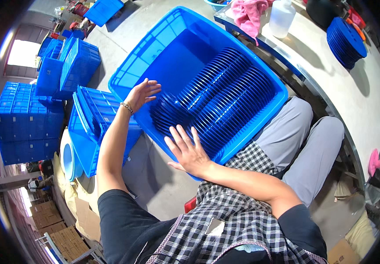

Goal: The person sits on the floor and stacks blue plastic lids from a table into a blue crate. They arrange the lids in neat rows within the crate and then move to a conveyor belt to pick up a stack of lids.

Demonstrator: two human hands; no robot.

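In front of me a large blue plastic bin (168,48) stands tilted toward my lap. Two long rows of thin, round, glossy dark-blue discs (238,103) stand on edge inside it, packed tightly. A shorter, slanting group of the same discs (168,110) sits at the left end of the rows. My left hand (142,94) hovers by the bin's left side with fingers stretched and nothing held. My right hand (189,152), its fingers spread, is over the near rim close to the discs; whether it touches them I cannot tell.
A worktable (330,88) curves along the right, holding a stack of blue discs (346,42), a translucent bottle (282,18) and a pink cloth (248,16). More blue bins (29,123) are piled at the left. Cardboard boxes (69,243) lie at lower left.
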